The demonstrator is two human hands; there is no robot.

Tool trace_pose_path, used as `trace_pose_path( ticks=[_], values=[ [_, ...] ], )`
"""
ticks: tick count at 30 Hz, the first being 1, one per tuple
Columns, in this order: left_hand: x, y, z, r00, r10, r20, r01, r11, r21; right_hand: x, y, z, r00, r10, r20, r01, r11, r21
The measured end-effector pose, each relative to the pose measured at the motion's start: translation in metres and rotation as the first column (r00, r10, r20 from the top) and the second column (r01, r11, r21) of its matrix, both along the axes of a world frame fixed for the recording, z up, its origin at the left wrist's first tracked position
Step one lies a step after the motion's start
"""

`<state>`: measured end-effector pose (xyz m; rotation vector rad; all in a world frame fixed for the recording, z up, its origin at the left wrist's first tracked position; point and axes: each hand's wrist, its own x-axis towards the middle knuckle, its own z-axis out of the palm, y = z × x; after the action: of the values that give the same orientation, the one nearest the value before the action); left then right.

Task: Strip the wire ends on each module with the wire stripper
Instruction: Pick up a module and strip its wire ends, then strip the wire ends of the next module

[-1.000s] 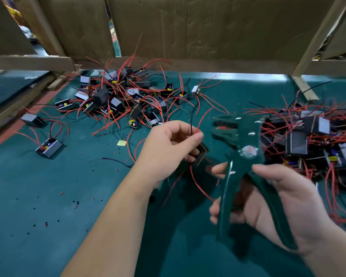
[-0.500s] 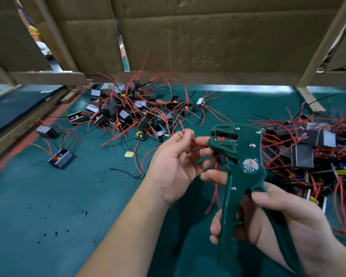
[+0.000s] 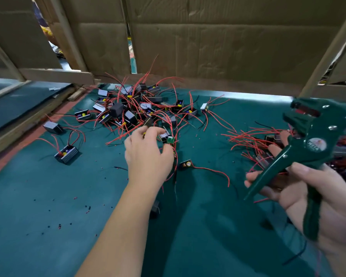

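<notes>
The left hand [image 3: 148, 156] reaches to the near edge of the heap of modules [image 3: 128, 112] at the back of the green mat [image 3: 48, 196], thumb and forefinger curled in around a small green-board module [image 3: 170, 140] and apparently pinching it, with thin leads trailing down beneath the palm. The right hand [image 3: 336, 206] waits off to the side, fingers wrapped around one handle of the wire stripper [image 3: 316, 144]; the handles are spread and the jaws stand apart, tilted up and away from the mat. The step in hand looks like fetching a module to strip. To do it well, take it by its body rather than by a lead, and lift it slowly so its red wires slip free of the neighbours instead of dragging them along. Then pick out one lead, hold it straight near its tip and feed only the end squarely into the jaws before squeezing. The second heap [image 3: 254, 142] lies just beside the stripper hand, so keep the tool clear of its loops. A lone module [image 3: 186, 164] lies near the left wrist, well apart from both heaps
</notes>
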<state>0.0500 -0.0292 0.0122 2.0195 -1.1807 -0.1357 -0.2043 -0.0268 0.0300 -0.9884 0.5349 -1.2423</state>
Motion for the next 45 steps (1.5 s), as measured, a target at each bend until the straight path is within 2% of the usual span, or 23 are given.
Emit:
trace_pose_path(
  ticks=[3,5,8,12,17,20,23,25,27,28,29,30,31,32,33,34,35,36,37,38,40,42,45],
  values=[
    [0.012,-0.003,-0.005,1.0,0.015,0.027,-0.023,0.949,0.316,0.005,0.003,0.002,0.999,0.021,-0.047,-0.022,1.0,-0.011],
    [0.017,-0.005,-0.008,0.999,-0.04,-0.016,0.043,0.928,0.37,0.008,0.005,0.002,0.997,0.06,-0.044,-0.06,0.998,0.006],
    [0.021,-0.011,-0.009,0.995,-0.095,-0.016,0.095,0.943,0.318,0.01,0.01,0.0,0.992,0.124,-0.025,-0.123,0.992,0.016],
    [0.035,-0.021,-0.01,0.997,-0.061,0.047,0.051,0.978,0.202,0.015,0.015,0.001,0.992,0.123,-0.019,-0.121,0.991,0.065],
    [0.046,-0.025,-0.025,0.993,-0.105,0.053,0.087,0.957,0.277,0.016,0.017,-0.001,0.99,0.144,-0.007,-0.142,0.983,0.12],
    [0.045,-0.029,-0.027,0.996,-0.046,0.073,0.033,0.985,0.172,0.018,0.019,0.002,0.989,0.143,-0.027,-0.138,0.982,0.125],
    [0.048,-0.026,-0.017,0.994,0.026,-0.109,-0.034,0.996,-0.081,0.017,0.019,0.002,0.987,0.156,-0.025,-0.152,0.981,0.121],
    [0.048,-0.022,-0.01,0.963,0.019,-0.269,-0.071,0.98,-0.185,0.016,0.019,0.002,0.987,0.159,-0.023,-0.155,0.979,0.129],
    [0.046,-0.02,-0.003,0.847,-0.079,-0.526,-0.113,0.94,-0.322,0.016,0.02,0.004,0.989,0.148,-0.022,-0.144,0.98,0.136],
    [0.045,-0.019,0.003,0.726,-0.186,-0.662,-0.144,0.9,-0.411,0.016,0.02,0.004,0.99,0.142,-0.019,-0.138,0.981,0.136],
    [0.044,-0.017,0.008,0.555,-0.326,-0.765,-0.172,0.855,-0.489,0.015,0.02,0.005,0.99,0.139,-0.014,-0.136,0.981,0.138],
    [0.043,-0.014,0.014,0.387,-0.457,-0.801,-0.185,0.812,-0.553,0.015,0.02,0.005,0.99,0.144,-0.01,-0.141,0.98,0.143],
    [0.042,-0.01,0.018,0.277,-0.546,-0.79,-0.176,0.78,-0.601,0.015,0.021,0.005,0.988,0.156,-0.006,-0.153,0.977,0.15],
    [0.041,-0.005,0.022,0.232,-0.601,-0.765,-0.141,0.757,-0.638,0.013,0.02,0.005,0.984,0.177,0.016,-0.177,0.97,0.167],
    [0.037,0.0,0.025,0.23,-0.634,-0.739,-0.085,0.743,-0.664,0.013,0.017,0.003,0.975,0.209,0.081,-0.221,0.954,0.204],
    [0.033,0.006,0.028,0.26,-0.65,-0.714,-0.006,0.738,-0.674,0.016,0.013,0.003,0.94,0.258,0.225,-0.313,0.913,0.26],
    [0.027,0.011,0.029,0.339,-0.657,-0.673,0.105,0.738,-0.667,0.019,0.01,0.006,0.867,0.285,0.408,-0.422,0.856,0.298],
    [0.022,0.014,0.03,0.463,-0.657,-0.595,0.233,0.738,-0.634,0.02,0.015,0.009,0.8,0.267,0.537,-0.498,0.796,0.345],
    [0.015,0.015,0.029,0.582,-0.658,-0.478,0.361,0.736,-0.573,0.019,0.019,0.009,0.758,0.28,0.588,-0.552,0.756,0.352],
    [0.009,0.015,0.027,0.659,-0.661,-0.359,0.459,0.732,-0.504,0.018,0.02,0.006,0.741,0.295,0.604,-0.577,0.74,0.346],
    [-0.007,0.013,0.025,0.698,-0.683,-0.217,0.584,0.718,-0.379,0.017,0.017,0.005,0.715,0.357,0.602,-0.605,0.747,0.276],
    [-0.021,0.014,0.021,0.671,-0.725,-0.153,0.675,0.684,-0.277,0.017,0.018,0.007,0.694,0.405,0.595,-0.62,0.756,0.209],
    [-0.028,0.015,0.018,0.635,-0.759,-0.143,0.735,0.651,-0.191,0.017,0.019,0.013,0.766,0.384,0.516,-0.561,0.791,0.243]
  ],
)
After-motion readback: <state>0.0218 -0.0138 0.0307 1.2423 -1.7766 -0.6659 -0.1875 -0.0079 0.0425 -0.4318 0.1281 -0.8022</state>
